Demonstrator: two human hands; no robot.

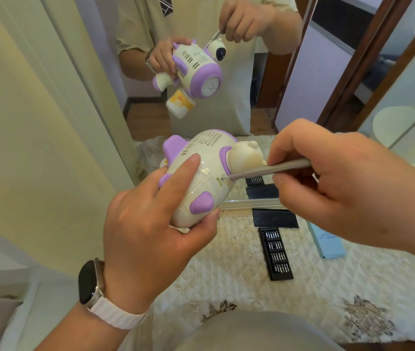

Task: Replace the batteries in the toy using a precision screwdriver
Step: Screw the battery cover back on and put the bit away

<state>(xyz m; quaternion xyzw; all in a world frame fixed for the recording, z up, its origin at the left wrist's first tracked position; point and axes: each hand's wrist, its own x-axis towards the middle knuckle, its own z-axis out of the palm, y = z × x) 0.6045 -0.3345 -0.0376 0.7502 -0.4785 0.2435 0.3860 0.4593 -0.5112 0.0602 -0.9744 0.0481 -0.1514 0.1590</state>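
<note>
Both hands are meeting at the centre of the frame, above the covered surface. The left hand (150,231), wearing a dark-faced wristwatch (88,283) on a white strap, is gripping a cream-and-purple plastic aeroplane-shaped toy (201,178). Its thumb is curling under the lower end and its forefinger is lying straight along the cream shell. The toy is being held tilted in the air, its rounded cream figure pointing to the upper right.

The right hand (340,188), coming in from the right edge, is pinching a slim grey metal screwdriver (269,169) between thumb and curled fingers. The tip is touching the toy's shell at a small notch beside the figure.

Below the hands, a cream quilted cloth (252,300) with embroidered flowers is covering the surface. A long black bit tray (276,253) with rows of silver bits is lying on it at centre right, with a flat black lid (274,217) just above it and a pale blue box (328,240) nearby.

A large mirror (310,92) is filling the upper frame, reflecting both hands, the toy and the screwdriver.
</note>
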